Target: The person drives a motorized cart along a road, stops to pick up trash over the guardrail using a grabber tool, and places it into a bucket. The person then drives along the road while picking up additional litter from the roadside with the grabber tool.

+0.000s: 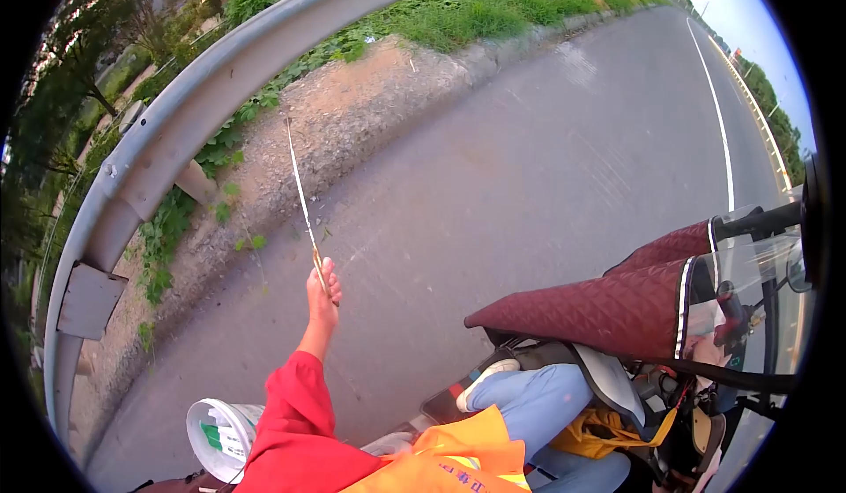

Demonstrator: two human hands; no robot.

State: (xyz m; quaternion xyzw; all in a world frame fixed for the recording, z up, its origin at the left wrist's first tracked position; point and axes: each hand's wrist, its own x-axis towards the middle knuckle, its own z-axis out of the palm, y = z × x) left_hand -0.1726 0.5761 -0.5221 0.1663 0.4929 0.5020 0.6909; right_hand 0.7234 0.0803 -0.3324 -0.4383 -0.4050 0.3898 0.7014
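My left hand (323, 283), at the end of a red sleeve, is closed around the handle of long, thin metal tongs (300, 185). They reach away from me, and their tip lies over the gravelly verge beside the road. I cannot make out anything held at the tip. Below my left arm is a white bucket (196, 422) with white and green items inside. My right hand does not show clearly; the scooter's maroon quilted cover (582, 321) and clear windshield fill that side.
A metal guardrail (220, 70) curves along the left, with a post and green plants (172, 229) under it. Grey asphalt (493, 185) stretches ahead to a white lane line (718, 114). My legs in blue jeans (538, 400) straddle the scooter, below an orange vest (467, 449).
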